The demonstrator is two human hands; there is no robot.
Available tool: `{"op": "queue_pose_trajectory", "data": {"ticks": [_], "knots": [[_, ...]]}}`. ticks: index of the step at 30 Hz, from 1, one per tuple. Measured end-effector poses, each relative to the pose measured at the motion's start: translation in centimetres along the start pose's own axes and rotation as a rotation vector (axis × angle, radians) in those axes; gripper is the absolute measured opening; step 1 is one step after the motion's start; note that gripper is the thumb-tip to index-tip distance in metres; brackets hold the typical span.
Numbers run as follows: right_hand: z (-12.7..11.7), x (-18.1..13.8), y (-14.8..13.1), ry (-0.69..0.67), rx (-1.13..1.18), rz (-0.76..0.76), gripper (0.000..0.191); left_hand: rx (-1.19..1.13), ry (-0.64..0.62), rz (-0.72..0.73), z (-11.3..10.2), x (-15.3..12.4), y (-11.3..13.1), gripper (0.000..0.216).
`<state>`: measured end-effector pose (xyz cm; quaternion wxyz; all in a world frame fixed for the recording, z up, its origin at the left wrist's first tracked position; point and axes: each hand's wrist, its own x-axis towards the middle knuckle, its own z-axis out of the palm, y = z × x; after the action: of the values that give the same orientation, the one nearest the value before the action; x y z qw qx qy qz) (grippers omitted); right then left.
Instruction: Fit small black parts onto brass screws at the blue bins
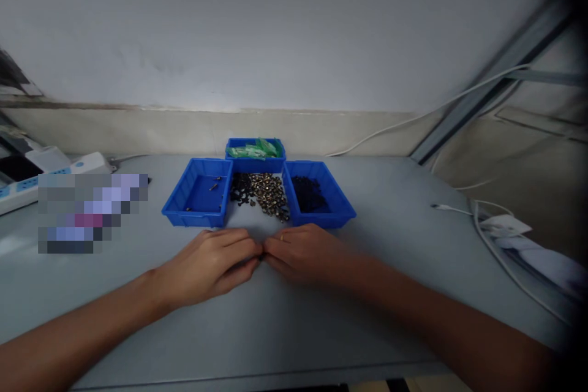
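My left hand (214, 266) and my right hand (303, 252) rest on the grey table (390, 239), fingertips pinched and meeting in the middle at about the same spot. Whatever is held between them is too small to make out. A ring shows on the right hand. Just beyond the fingers lies a loose pile of small brass and black parts (263, 193) on the table. A blue tray (197, 199) on the left holds a few small pieces. A blue tray (319, 199) on the right holds dark parts.
A third blue tray (255, 156) with green packets stands behind the pile. A white power strip (27, 187) lies at the far left. White cables (496, 245) and an adapter run along the right side. A wall rises behind the table.
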<state>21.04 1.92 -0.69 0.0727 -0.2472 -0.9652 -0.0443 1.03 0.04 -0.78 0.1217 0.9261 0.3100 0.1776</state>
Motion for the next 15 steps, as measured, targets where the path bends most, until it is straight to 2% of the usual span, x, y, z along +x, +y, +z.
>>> {"op": "queue_pose_trajectory", "data": {"ticks": [10, 15], "knots": [[-0.84, 0.07, -0.20, -0.034, 0.077, 0.077, 0.030, 0.084, 0.006, -0.033, -0.14, -0.02, -0.11, 0.014], [-0.93, 0.16, -0.36, -0.037, 0.045, 0.102, 0.024, 0.131, -0.001, -0.001, 0.17, 0.03, -0.42, 0.021]]}}
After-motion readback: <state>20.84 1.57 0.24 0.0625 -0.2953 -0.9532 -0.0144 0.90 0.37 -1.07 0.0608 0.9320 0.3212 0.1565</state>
